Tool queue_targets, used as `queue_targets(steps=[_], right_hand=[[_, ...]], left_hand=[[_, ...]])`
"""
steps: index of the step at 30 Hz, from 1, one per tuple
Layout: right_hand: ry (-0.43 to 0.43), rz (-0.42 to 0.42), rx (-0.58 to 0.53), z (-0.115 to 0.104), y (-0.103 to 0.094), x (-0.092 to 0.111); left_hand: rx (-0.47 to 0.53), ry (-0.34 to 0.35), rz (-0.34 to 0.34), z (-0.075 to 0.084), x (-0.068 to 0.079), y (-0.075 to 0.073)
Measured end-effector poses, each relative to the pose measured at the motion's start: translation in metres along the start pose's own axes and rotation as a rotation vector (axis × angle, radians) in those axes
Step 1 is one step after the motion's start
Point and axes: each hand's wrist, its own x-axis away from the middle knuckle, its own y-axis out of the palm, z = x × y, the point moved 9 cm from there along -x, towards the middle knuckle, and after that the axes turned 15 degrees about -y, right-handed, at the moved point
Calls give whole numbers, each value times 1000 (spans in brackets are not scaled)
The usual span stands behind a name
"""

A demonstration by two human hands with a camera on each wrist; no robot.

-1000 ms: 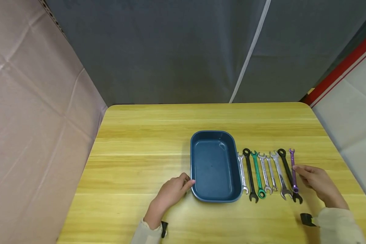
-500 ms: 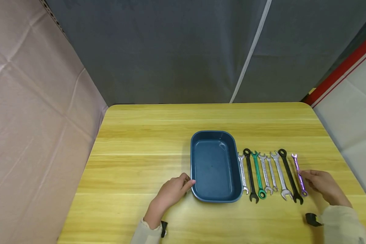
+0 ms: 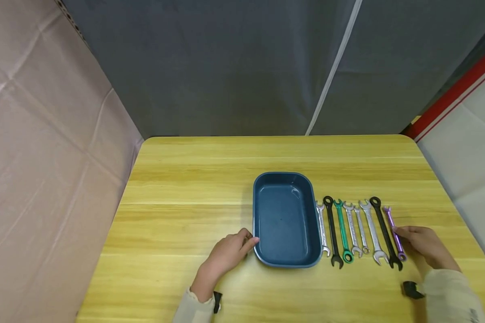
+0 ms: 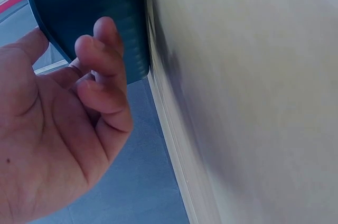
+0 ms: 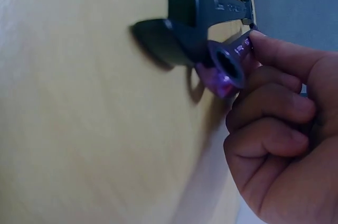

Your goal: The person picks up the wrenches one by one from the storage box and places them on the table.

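Note:
My left hand (image 3: 228, 255) pinches the near left rim of a blue plastic tray (image 3: 282, 220), thumb over the edge. In the left wrist view its other fingers curl loosely below the tray wall (image 4: 127, 28). At the right, my right hand (image 3: 426, 244) pinches a small purple combination wrench (image 3: 399, 246) by its shaft between thumb and forefinger. The wrench lies at a slant just right of a longer black wrench (image 3: 385, 233). In the right wrist view, its ring end (image 5: 227, 68) sits close beside the black wrench's open end (image 5: 182, 34).
Between tray and black wrench runs a row of wrenches: silver (image 3: 372, 231), small silver (image 3: 362, 231), silver (image 3: 351, 229), green (image 3: 341, 229), black (image 3: 333, 233) and silver (image 3: 322, 231) against the tray. A grey curtain (image 3: 226, 67) hangs behind the wooden table (image 3: 178, 179).
My right hand has moved the purple wrench from over the black wrench to its right, then slightly back left beside it. My left hand and the tray have stayed in place.

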Motion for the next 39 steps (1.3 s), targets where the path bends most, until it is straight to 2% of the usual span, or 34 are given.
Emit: queue_targets(steps=[11,20,31,39], right_hand=[[18,-10,3,-2,2,0],[23,38,-65,-3,4,0],[23,68,-56,-5,6,3],[34,90,-95,-4,10,3]], left_hand=[[4,3,-1,2,1,-2],[9,-4,-1,2,1,-2],[11,-25,-12,-1,0,0],[7,-17,6,-1,0,0]])
